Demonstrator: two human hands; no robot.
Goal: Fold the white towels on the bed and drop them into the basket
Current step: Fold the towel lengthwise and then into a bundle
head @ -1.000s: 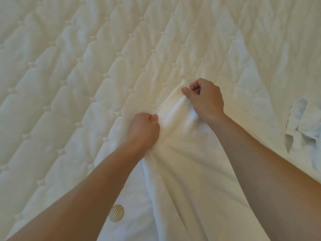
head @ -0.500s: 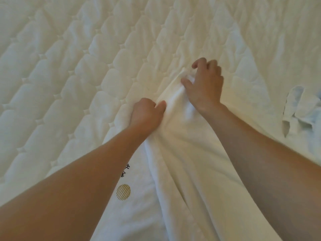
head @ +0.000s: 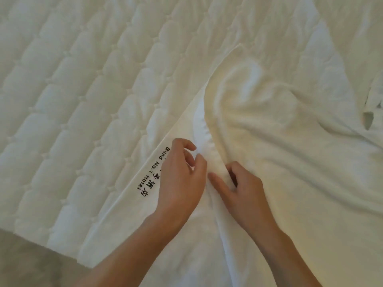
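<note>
Since the next move hangs on that one ridge, I'll start there. The towel [head: 269, 125] lies spread on the bed [head: 83, 90], long axis running from the near edge by me away and up to the right. A raised fold [head: 204, 125] runs lengthwise along its left part, and the near end of it passes right between my two hands.

So the cloth is directly under and ahead of both sets of fingers, nothing to reach for. Left hand [head: 182, 183] sits just left of the fold, over the flat strip with the black hotel print [head: 153, 172]. Its fingers [head: 187, 142] are loosely curled with the tips at the cloth, and as far as I can see they've got hold of nothing. Right hand [head: 244, 195] is just right of the fold, thumb stretched out along it and the other fingers tucked down into a crease. Can't tell if they've actually pinched any cloth.

Both hands are about equally near. My guess is the fold needs flattening or pulling over before the towel is halved, and the rumpled bulk off to the right will need smoothing too.

The bed is quilted and soft, so the towel will probably drag a bit. There's a scrunched bit of white cloth [head: 373, 96] at the right edge and grey floor [head: 24, 262] at the near left corner. Basket isn't in view.
</note>
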